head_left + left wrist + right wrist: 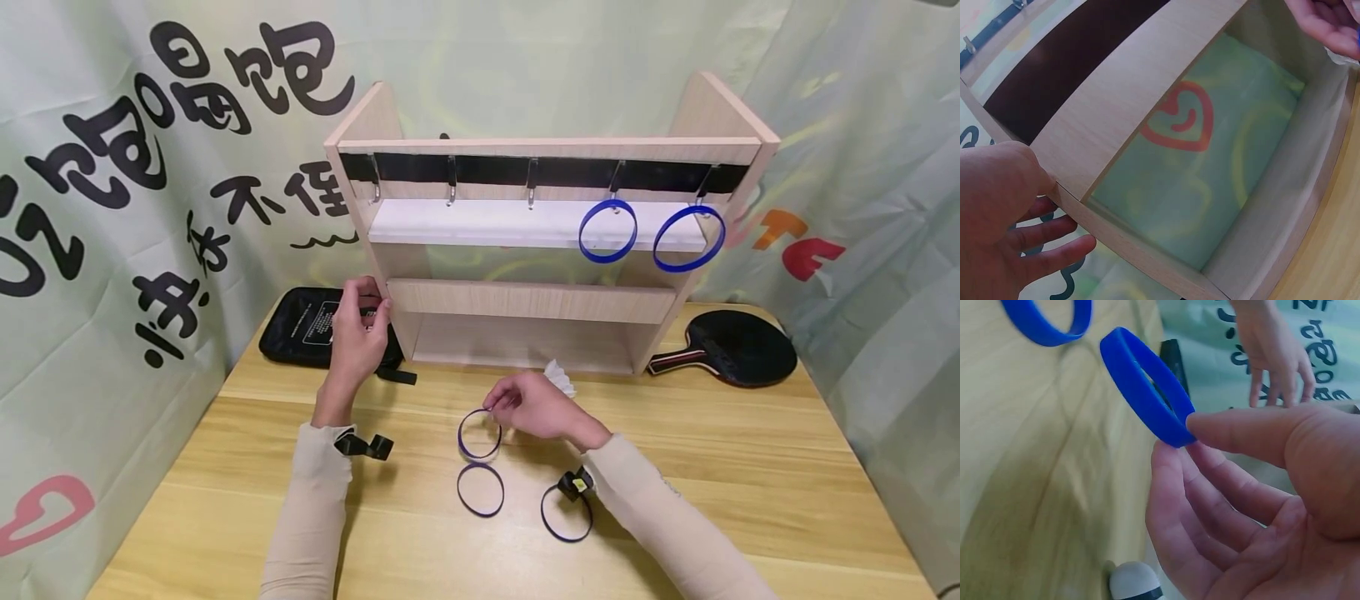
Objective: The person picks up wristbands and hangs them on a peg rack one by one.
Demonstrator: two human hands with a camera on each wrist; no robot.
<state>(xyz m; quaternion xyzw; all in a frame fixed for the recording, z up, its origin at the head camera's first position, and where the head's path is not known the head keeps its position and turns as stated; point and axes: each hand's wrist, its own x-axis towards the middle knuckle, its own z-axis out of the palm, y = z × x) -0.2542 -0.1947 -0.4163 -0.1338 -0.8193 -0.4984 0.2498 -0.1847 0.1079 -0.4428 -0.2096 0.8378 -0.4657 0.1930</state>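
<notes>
My right hand (536,404) pinches a blue silicone wristband (1147,394) between thumb and fingertips, tilted up over the table. Close in front of it on the tabletop lies a second blue wristband (481,490); another wristband (566,537) is beside the right wrist. At the left side of the wooden shelf (528,300), my left hand (1004,219) touches the panel's edge, its fingers stretched along the outer face. Two blue wristbands (607,232) hang from hooks at the right of the black strip (491,170). The other hooks (531,196) carry nothing.
A black zip case (300,329) lies behind the left hand. To the right of the shelf rests a black table tennis bat (742,348). A white shuttlecock (558,379) is just beyond the right hand. Printed cloth (225,333) surrounds the wooden table (712,467).
</notes>
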